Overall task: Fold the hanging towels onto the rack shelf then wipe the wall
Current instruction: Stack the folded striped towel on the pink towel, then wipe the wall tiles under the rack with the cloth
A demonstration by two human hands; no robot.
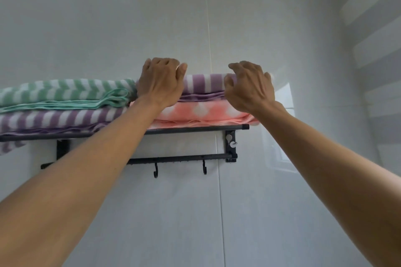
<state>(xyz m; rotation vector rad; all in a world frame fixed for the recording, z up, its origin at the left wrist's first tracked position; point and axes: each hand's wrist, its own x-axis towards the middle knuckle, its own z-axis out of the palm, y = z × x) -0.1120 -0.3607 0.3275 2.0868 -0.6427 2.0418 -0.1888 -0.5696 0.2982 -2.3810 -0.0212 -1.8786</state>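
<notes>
A black wall rack (pixel 195 130) carries folded towels on its shelf. On the right a purple-striped towel (pixel 204 83) lies on a pink-and-white one (pixel 201 112). On the left a green-striped towel (pixel 65 90) lies on another purple-striped towel (pixel 54 119), whose corner hangs below the front bar at far left. My left hand (pixel 161 82) rests on the left end of the top purple towel, fingers curved over its top. My right hand (pixel 249 89) is at that towel's right end, fingers spread and loosely bent, gripping nothing. The grey tiled wall (pixel 195 28) rises behind.
Under the shelf runs a bare black rail (pixel 184 158) with two hooks (pixel 155 172) (pixel 204 169). A side bracket (pixel 230 145) with screws fixes the rack to the wall. A second wall meets this one at a corner on the right.
</notes>
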